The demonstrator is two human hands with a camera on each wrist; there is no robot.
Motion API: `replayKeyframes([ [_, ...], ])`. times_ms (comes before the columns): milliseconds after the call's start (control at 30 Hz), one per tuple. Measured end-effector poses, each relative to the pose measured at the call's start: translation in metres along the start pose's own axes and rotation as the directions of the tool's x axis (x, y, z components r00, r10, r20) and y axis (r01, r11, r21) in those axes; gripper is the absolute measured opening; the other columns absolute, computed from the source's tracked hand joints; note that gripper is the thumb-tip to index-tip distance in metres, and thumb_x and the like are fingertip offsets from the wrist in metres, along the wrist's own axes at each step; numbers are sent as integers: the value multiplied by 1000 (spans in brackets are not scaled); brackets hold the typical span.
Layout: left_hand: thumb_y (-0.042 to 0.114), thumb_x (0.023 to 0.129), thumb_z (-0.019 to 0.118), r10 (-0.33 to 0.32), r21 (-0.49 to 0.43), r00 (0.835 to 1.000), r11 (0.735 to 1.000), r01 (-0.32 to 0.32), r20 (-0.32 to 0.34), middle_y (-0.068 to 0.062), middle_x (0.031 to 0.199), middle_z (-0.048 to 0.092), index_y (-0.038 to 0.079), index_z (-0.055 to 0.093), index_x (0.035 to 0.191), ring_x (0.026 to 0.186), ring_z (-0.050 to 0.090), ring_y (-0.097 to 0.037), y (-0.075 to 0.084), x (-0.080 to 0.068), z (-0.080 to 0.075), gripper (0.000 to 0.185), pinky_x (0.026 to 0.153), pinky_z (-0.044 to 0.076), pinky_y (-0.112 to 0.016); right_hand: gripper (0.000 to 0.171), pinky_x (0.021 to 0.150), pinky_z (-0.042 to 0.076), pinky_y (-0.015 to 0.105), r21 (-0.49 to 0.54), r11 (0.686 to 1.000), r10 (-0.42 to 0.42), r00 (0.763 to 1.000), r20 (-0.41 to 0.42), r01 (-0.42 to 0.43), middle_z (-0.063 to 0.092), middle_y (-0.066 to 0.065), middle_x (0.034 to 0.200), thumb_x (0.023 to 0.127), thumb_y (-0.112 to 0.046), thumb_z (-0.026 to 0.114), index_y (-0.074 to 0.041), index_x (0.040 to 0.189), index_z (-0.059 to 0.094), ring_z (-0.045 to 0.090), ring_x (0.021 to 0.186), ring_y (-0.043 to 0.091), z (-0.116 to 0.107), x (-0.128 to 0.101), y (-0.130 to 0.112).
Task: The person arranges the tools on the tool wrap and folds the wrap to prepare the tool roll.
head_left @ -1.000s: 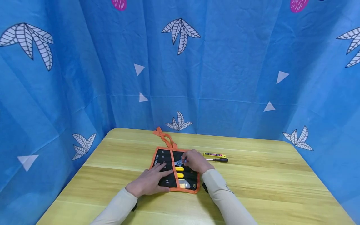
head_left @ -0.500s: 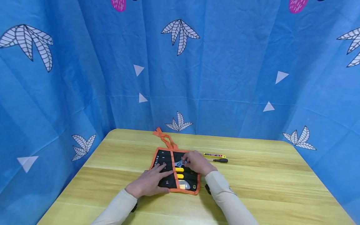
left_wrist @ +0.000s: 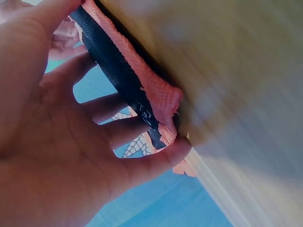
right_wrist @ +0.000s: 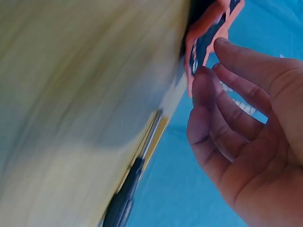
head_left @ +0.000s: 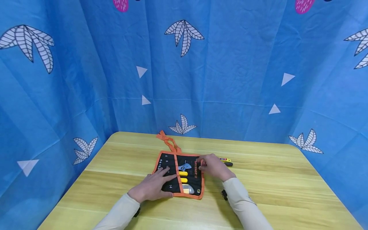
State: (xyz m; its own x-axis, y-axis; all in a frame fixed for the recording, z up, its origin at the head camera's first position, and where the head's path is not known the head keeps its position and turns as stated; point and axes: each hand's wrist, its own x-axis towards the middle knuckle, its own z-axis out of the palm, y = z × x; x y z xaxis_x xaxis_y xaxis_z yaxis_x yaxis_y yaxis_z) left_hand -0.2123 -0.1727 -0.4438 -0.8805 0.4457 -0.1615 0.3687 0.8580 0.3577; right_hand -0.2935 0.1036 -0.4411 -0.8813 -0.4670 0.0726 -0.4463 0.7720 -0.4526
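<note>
Two hands work an unrolled tool roll [head_left: 179, 174] on a wooden table [head_left: 273, 191]: the left hand [head_left: 153, 187], fingers flat, presses the roll's left panel, while the right hand [head_left: 214, 166], fingers loosely spread and apparently holding nothing, hovers at its right edge. Just right of that hand a screwdriver [head_left: 227, 164] and a yellow utility knife [head_left: 225, 159] lie side by side, long axes running left to right, nearer the right hand

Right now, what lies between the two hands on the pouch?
In the head view, a wrench and two yellow handles lie in the pouch between left hand and right hand.
</note>
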Motion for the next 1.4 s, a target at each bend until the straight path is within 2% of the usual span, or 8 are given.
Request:
replayKeyframes([
  [267, 52, 88, 76, 4, -15, 1000, 1000, -4, 0, -16, 165, 32, 27, 49, 154, 151, 27, -47, -1, -1, 0, 75, 108, 31, -76, 23, 68, 53, 33, -31, 999, 23, 998, -63, -25, 68, 0, 83, 91, -10, 78, -5, 113, 75, 59, 71, 10, -12, -12, 22],
  [533, 52, 88, 76, 5, -14, 1000, 1000, -5, -5, -16, 165, 32, 27, 50, 153, 151, 28, -47, 0, -2, 0, 75, 108, 32, -76, 25, 68, 50, 34, -64, 997, 28, 996, -89, -34, 65, 2, 85, 88, -8, 80, -5, 113, 76, 55, 73, 13, -25, -22, 42],
  [667, 52, 88, 76, 4, -12, 1000, 1000, -4, -9, -16, 165, 32, 27, 50, 153, 150, 28, -47, 0, -2, 0, 75, 108, 32, -77, 26, 70, 51, 37, -87, 995, 38, 995, -91, -46, 64, 4, 87, 87, -8, 81, -6, 112, 76, 56, 77, 15, -31, -26, 51],
  [900, 53, 88, 76, 5, -9, 1000, 1000, -6, -10, -16, 165, 32, 28, 50, 153, 150, 29, -47, 0, -2, 1, 75, 107, 32, -77, 25, 78, 56, 46, -108, 992, 49, 995, -84, -58, 67, 7, 95, 87, -5, 80, -6, 111, 76, 65, 89, 25, -38, -35, 63],
  [1133, 53, 88, 76, 11, -9, 1000, 1000, -12, -12, -16, 165, 32, 27, 50, 153, 150, 29, -48, -1, -2, 0, 75, 106, 33, -77, 25, 84, 57, 49, -137, 988, 59, 995, -84, -70, 66, 11, 101, 86, -2, 80, -6, 110, 76, 67, 97, 32, -39, -39, 75],
  [1400, 53, 88, 76, 10, -12, 1000, 1000, -10, -8, -16, 165, 32, 28, 49, 154, 150, 28, -48, -1, -1, 0, 76, 107, 32, -77, 21, 84, 57, 50, -136, 988, 61, 996, -60, -68, 66, 11, 101, 87, 0, 78, -5, 108, 76, 66, 96, 32, -39, -41, 77],
])
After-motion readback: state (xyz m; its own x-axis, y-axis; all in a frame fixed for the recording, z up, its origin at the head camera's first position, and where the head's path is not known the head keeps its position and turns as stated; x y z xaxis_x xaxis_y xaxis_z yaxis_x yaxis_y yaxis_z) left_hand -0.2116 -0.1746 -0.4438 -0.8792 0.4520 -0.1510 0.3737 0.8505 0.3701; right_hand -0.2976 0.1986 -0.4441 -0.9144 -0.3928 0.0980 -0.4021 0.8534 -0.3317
